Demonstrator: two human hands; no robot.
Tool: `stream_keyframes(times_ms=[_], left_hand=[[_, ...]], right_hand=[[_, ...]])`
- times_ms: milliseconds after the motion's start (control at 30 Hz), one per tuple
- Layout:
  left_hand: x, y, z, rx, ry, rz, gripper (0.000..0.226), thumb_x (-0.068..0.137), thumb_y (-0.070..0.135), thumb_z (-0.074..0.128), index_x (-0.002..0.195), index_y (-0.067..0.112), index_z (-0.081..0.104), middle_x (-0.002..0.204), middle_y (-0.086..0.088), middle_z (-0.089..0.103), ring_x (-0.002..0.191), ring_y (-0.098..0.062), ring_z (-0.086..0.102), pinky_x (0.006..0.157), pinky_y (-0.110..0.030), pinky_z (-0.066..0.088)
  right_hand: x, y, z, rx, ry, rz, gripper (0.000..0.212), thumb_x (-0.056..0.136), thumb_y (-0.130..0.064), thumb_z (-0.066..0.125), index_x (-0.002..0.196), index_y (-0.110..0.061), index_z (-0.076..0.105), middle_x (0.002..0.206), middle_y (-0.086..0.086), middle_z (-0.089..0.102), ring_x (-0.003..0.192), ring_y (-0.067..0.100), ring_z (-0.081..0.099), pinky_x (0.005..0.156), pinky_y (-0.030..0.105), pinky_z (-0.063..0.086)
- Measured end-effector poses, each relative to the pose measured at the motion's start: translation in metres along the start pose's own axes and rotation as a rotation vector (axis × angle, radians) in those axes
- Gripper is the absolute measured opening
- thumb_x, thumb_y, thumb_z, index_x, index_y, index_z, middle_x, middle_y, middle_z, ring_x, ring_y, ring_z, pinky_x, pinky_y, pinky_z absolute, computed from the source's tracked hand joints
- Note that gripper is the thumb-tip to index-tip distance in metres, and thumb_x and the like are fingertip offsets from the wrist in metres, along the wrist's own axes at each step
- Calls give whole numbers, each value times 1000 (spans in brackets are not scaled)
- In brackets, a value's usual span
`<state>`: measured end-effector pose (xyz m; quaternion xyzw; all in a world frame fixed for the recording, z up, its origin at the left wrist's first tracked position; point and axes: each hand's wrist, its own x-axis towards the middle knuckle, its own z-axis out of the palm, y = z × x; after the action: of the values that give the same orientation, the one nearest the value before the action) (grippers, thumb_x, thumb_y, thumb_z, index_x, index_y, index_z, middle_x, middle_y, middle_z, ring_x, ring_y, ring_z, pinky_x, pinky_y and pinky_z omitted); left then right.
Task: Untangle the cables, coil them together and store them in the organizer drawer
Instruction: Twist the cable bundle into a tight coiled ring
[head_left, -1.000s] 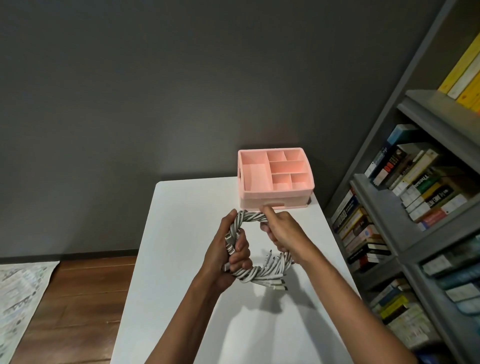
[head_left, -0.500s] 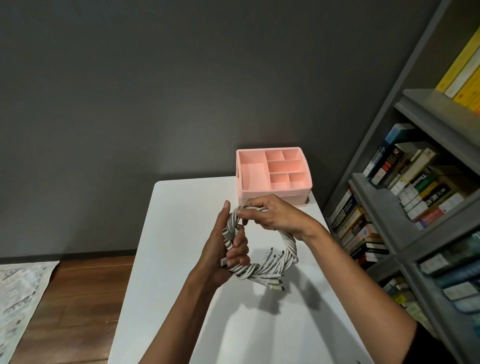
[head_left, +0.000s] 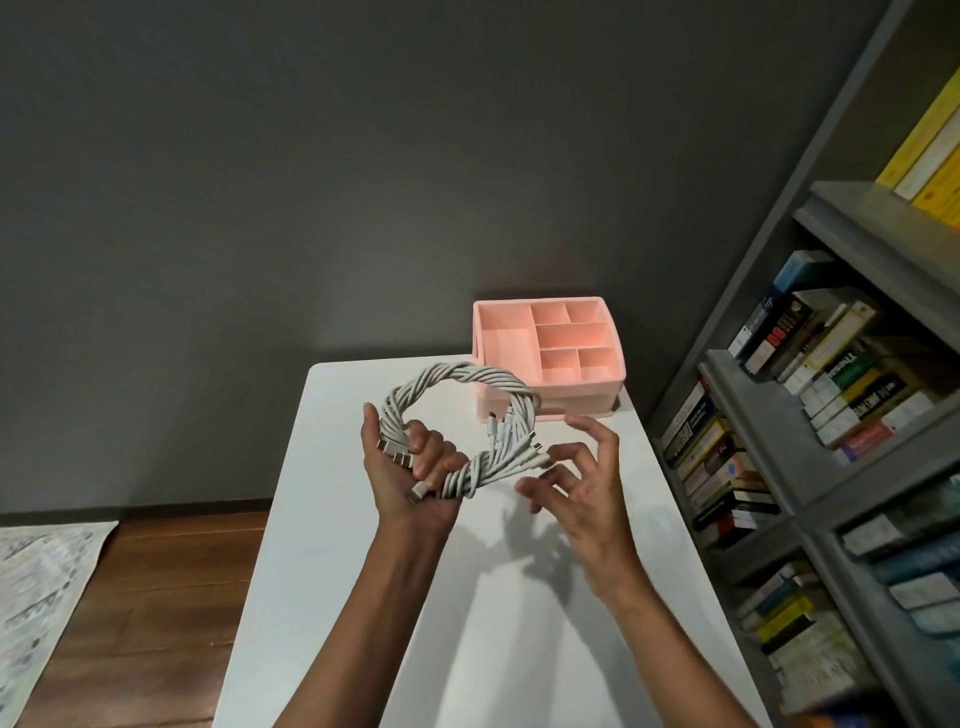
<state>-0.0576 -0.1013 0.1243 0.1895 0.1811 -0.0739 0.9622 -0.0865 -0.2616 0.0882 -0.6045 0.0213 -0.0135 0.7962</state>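
Note:
A bundle of white cables (head_left: 470, 378), twisted together into one ring-shaped coil, is held up above the white table (head_left: 332, 551). My left hand (head_left: 415, 486) grips the coil's lower left part, with several metal plug ends sticking out between its fingers. My right hand (head_left: 584, 486) hovers at the coil's lower right, fingers spread and loosely bent, its fingertips right beside the loose plug ends there; it holds nothing. The pink organizer (head_left: 571, 402) stands at the table's far right corner, its top compartments bare and its drawer closed.
A grey bookshelf (head_left: 753, 400) full of books runs along the table's right side. Behind the table is a dark grey wall. To the left lie wooden floor and a patterned mat (head_left: 36, 582).
My right hand has let go of the top of the coil and dropped to its lower right side, fingers spread. My left hand has raised and tilted the coil.

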Motion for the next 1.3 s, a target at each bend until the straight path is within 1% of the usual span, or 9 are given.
stream_keyframes(times_ms=[133,400,533,700,800,900,1033,1167,1300], left_hand=[[-2,-6,3,47,42,88,68,90,61,40,41,15,35,31,3,20,24,-10,19,34,-15,30],[-8,-11,6,254,-20,156,71,90,63,36,38,14,34,30,1,19,26,-11,18,37,-19,28],[-8,-8,3,207,-64,117,72,90,62,36,37,14,34,28,2,20,23,-10,18,36,-17,27],[-7,-3,-1,107,-170,40,70,89,60,37,36,14,33,26,3,21,20,-7,20,35,-16,21],[-7,-6,-2,106,-227,12,71,88,59,38,34,13,33,24,2,22,19,-8,21,35,-16,20],[-9,-10,2,173,-234,28,73,90,59,35,33,13,33,24,1,21,19,-9,21,36,-17,18],[-15,-19,13,441,-224,165,69,90,56,34,37,12,34,26,0,20,21,-12,19,36,-21,16],[-16,-29,14,591,-150,262,64,86,58,40,42,12,33,30,-1,21,26,-15,19,45,-30,17],[-15,-25,13,419,-99,173,67,88,58,42,39,13,34,29,0,19,22,-13,19,41,-22,23]], right_hand=[[-7,-6,18,-113,141,-150,32,68,-12,78,96,-20,67,73,0,66,68,14,62,68,24,52],[0,-12,27,-659,137,-382,34,83,-11,72,116,-18,69,92,-5,62,84,4,60,72,18,49],[7,-15,24,-775,54,-410,38,83,-25,71,117,-40,64,87,-15,52,91,6,46,82,30,46],[13,-20,25,-97,93,27,90,53,-27,93,122,-34,35,120,1,48,99,10,58,79,21,51],[12,-24,24,314,-207,390,74,57,-29,87,120,-9,54,114,14,66,95,20,68,82,31,57],[10,-26,26,389,-252,386,41,72,-21,67,108,-4,64,96,13,73,88,17,70,77,26,56],[13,-17,39,456,-8,331,17,85,-3,57,101,0,64,80,11,72,73,16,71,66,24,57],[14,-9,41,372,86,303,17,92,-1,53,107,1,61,76,6,72,68,15,70,65,23,57],[19,-17,24,431,-127,412,25,82,-10,57,105,-3,63,84,10,73,69,13,69,69,24,57]])
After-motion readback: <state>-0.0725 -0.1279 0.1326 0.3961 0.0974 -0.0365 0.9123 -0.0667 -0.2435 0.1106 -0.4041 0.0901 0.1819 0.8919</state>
